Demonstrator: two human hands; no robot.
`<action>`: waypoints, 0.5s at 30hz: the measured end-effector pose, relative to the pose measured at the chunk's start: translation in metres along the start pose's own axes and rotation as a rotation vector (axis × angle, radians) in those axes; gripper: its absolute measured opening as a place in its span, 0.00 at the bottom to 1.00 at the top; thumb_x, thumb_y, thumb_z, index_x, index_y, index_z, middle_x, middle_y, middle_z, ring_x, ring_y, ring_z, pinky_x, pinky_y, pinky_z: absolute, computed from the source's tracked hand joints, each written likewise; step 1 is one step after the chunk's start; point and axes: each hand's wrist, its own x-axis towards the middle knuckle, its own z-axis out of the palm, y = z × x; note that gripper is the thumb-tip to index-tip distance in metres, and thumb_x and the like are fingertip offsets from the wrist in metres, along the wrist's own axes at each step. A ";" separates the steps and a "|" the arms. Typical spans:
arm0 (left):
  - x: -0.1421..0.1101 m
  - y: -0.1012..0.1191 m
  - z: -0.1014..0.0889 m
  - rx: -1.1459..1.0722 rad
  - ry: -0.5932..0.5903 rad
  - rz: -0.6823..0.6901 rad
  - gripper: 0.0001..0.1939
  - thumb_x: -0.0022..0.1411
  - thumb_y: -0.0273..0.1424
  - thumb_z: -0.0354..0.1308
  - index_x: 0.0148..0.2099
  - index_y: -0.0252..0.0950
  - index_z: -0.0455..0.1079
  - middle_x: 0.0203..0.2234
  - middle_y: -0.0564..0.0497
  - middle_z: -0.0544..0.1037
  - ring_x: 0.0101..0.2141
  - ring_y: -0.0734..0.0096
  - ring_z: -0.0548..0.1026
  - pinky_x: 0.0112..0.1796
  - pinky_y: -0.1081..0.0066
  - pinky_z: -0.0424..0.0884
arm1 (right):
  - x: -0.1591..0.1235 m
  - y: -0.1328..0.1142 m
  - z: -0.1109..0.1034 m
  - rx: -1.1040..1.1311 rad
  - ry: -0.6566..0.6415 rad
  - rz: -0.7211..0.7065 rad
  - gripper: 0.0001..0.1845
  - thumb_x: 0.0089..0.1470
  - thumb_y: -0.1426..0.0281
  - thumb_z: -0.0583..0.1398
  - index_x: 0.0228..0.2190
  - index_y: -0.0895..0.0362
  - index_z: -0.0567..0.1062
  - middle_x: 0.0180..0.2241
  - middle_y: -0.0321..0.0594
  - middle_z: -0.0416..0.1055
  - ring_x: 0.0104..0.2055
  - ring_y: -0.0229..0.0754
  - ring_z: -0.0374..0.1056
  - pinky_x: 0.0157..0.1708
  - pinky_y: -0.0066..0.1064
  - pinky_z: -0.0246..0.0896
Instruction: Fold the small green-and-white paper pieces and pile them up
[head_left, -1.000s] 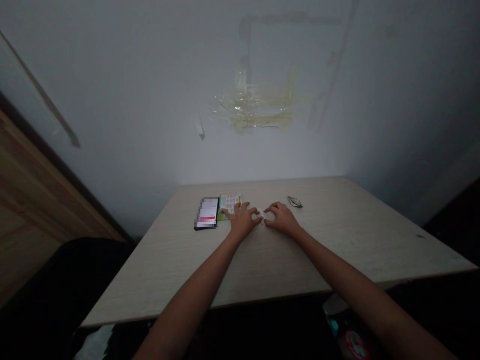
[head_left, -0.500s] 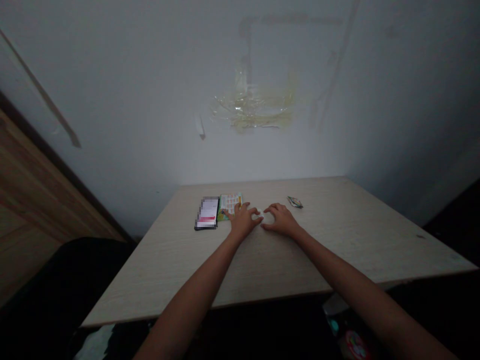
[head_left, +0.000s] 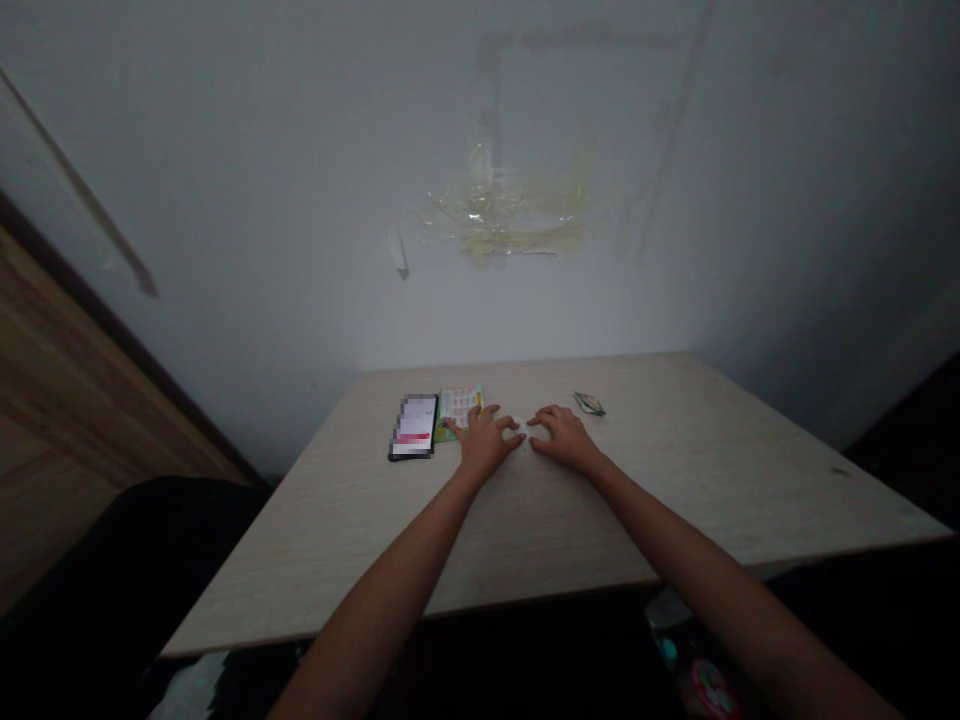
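A small white piece (head_left: 521,428), too small and blurred to name, lies on the tabletop between my two hands. My left hand (head_left: 485,440) has its thumb and index finger curled around the left side of this piece, while its other fingers spread over a colourful printed booklet (head_left: 459,404). From the other side comes my right hand (head_left: 566,437), with curved thumb and index fingertips apart at the piece's right edge. A phone with a lit screen (head_left: 414,425) lies left of the booklet.
A small crumpled, coloured packet (head_left: 590,404) lies beyond my right hand on the pale wooden table (head_left: 637,540). Behind the table rises a wall with yellowed clear tape (head_left: 517,215). Dim objects (head_left: 709,685) show below the front edge at right.
My right thumb has moved slightly up and away from the left thumb, closer to its own index finger. My left hand stays almost in place.
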 end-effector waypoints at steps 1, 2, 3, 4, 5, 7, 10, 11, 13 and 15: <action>0.000 0.000 0.000 0.001 -0.001 -0.003 0.15 0.58 0.50 0.59 0.45 0.56 0.76 0.60 0.54 0.67 0.62 0.48 0.54 0.55 0.25 0.33 | 0.000 -0.001 0.000 0.001 0.004 0.000 0.22 0.51 0.61 0.63 0.48 0.50 0.74 0.51 0.43 0.67 0.55 0.48 0.60 0.56 0.42 0.53; 0.000 0.001 -0.001 0.002 -0.002 -0.005 0.15 0.58 0.50 0.59 0.45 0.56 0.76 0.60 0.55 0.67 0.62 0.48 0.54 0.55 0.26 0.33 | -0.001 -0.002 0.000 0.003 0.006 0.000 0.22 0.51 0.60 0.63 0.48 0.50 0.74 0.51 0.43 0.67 0.55 0.48 0.60 0.56 0.42 0.53; -0.001 0.001 -0.001 0.004 -0.005 -0.007 0.15 0.58 0.50 0.59 0.45 0.56 0.76 0.60 0.55 0.67 0.62 0.48 0.53 0.55 0.26 0.33 | -0.001 -0.002 -0.001 0.004 0.006 -0.002 0.23 0.50 0.59 0.64 0.48 0.50 0.74 0.51 0.43 0.67 0.55 0.48 0.60 0.56 0.42 0.53; -0.001 0.001 -0.001 0.006 -0.009 -0.009 0.15 0.58 0.50 0.59 0.45 0.56 0.76 0.60 0.55 0.66 0.62 0.48 0.53 0.55 0.26 0.33 | -0.001 -0.003 -0.001 0.005 0.006 -0.004 0.23 0.50 0.58 0.64 0.48 0.50 0.75 0.51 0.43 0.67 0.55 0.49 0.60 0.56 0.42 0.53; -0.001 0.001 -0.001 0.008 -0.013 -0.012 0.15 0.58 0.51 0.59 0.45 0.56 0.76 0.60 0.55 0.66 0.63 0.48 0.53 0.55 0.26 0.33 | -0.002 -0.003 -0.001 0.005 0.006 -0.005 0.24 0.49 0.58 0.64 0.48 0.51 0.74 0.51 0.43 0.67 0.55 0.49 0.60 0.56 0.42 0.53; -0.001 0.001 -0.001 0.010 -0.020 -0.012 0.16 0.58 0.51 0.58 0.46 0.55 0.76 0.61 0.55 0.66 0.63 0.47 0.52 0.56 0.26 0.33 | -0.002 -0.003 -0.001 0.002 0.002 -0.009 0.26 0.47 0.57 0.65 0.49 0.51 0.74 0.51 0.44 0.67 0.55 0.49 0.60 0.56 0.42 0.53; 0.000 0.000 0.000 0.010 -0.020 -0.008 0.16 0.58 0.51 0.58 0.46 0.55 0.76 0.61 0.55 0.66 0.63 0.47 0.52 0.56 0.27 0.34 | -0.002 -0.004 -0.002 0.000 -0.003 -0.017 0.28 0.46 0.56 0.66 0.49 0.52 0.73 0.51 0.45 0.67 0.56 0.50 0.60 0.56 0.43 0.53; 0.000 0.000 0.000 0.011 -0.020 -0.009 0.16 0.58 0.51 0.58 0.46 0.55 0.76 0.61 0.55 0.66 0.63 0.47 0.52 0.56 0.28 0.34 | -0.002 -0.004 -0.002 0.001 -0.005 -0.019 0.29 0.46 0.55 0.66 0.49 0.51 0.73 0.51 0.45 0.67 0.56 0.50 0.60 0.56 0.43 0.53; 0.000 0.000 0.001 0.011 -0.017 -0.015 0.16 0.58 0.51 0.58 0.45 0.55 0.76 0.60 0.55 0.66 0.63 0.47 0.52 0.57 0.29 0.33 | -0.003 -0.005 -0.003 0.003 -0.004 -0.021 0.29 0.46 0.55 0.66 0.49 0.51 0.73 0.52 0.45 0.67 0.56 0.50 0.60 0.56 0.43 0.53; 0.000 -0.001 0.002 0.008 -0.012 -0.012 0.15 0.58 0.50 0.58 0.45 0.55 0.76 0.60 0.55 0.66 0.63 0.46 0.52 0.57 0.28 0.33 | -0.004 -0.006 -0.003 0.008 -0.002 -0.023 0.29 0.46 0.54 0.66 0.49 0.51 0.73 0.52 0.45 0.66 0.56 0.50 0.60 0.56 0.43 0.53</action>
